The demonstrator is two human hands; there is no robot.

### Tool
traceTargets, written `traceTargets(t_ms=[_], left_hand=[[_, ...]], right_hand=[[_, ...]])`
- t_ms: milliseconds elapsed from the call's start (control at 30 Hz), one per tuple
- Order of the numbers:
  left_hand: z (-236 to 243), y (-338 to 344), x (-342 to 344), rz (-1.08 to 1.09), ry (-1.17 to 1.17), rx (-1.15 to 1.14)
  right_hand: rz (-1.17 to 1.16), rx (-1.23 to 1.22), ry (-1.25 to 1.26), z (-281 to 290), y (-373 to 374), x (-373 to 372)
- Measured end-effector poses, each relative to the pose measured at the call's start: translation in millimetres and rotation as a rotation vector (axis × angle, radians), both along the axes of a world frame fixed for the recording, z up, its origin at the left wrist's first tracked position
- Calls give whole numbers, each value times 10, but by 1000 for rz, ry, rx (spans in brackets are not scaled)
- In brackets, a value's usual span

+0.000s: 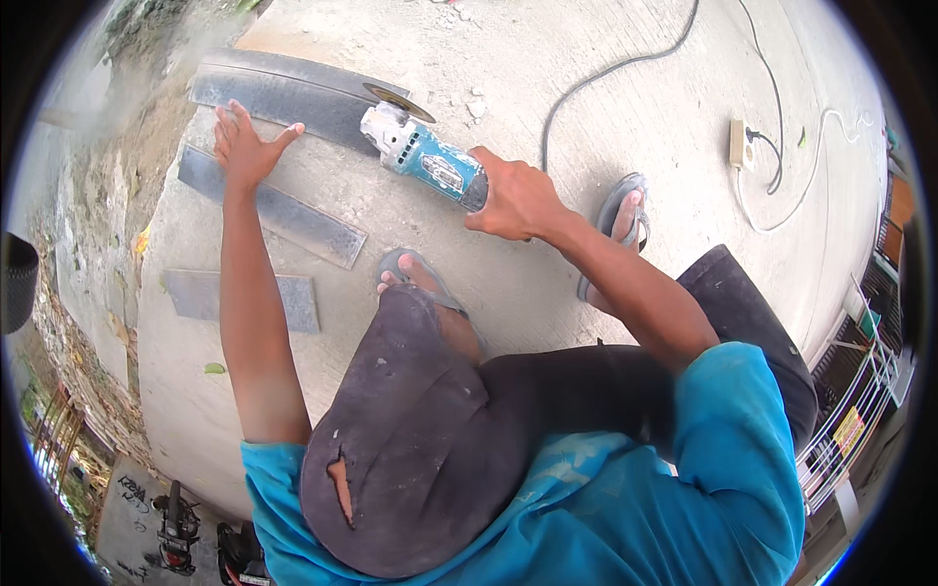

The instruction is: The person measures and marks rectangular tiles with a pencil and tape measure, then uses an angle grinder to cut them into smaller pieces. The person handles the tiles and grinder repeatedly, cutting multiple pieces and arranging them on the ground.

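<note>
My right hand (518,195) is wrapped round the rear of a teal angle grinder (437,168) with a worn, pale head. The grinder's thin disc (399,102) stands over the right end of a long dark grey tile (313,109), which has a line running along its upper part. Whether the disc touches the tile, I cannot tell. On the left, my left hand (248,148) is spread with fingers and thumb apart, its fingertips at the tile's lower left edge. Nearer to me lie a narrow tile strip (293,223) and a shorter grey piece (249,299).
A dark cable (576,86) curves over the concrete floor (508,313). To the right lies a cream socket block (740,145) with a dark plug in it. My sandalled feet (422,273) stand close below the grinder. A wire rack (850,420) stands lower right.
</note>
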State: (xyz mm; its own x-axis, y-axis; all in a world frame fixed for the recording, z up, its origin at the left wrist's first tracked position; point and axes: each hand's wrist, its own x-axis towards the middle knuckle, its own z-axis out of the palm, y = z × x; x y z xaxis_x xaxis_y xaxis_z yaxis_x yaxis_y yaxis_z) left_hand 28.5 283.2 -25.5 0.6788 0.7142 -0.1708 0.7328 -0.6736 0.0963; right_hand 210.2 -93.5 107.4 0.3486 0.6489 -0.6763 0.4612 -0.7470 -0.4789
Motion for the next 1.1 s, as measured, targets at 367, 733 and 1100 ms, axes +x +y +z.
traceTargets(t_ms=[367, 733, 1100], left_hand=[[473, 490, 1197, -942, 153, 0], [702, 637, 1513, -1375, 131, -142], [483, 652, 1617, -1117, 247, -165]], right_hand=[[-540, 333, 93, 291, -153, 305], [-646, 344, 114, 366, -323, 373], [-711, 376, 109, 431, -179, 423]])
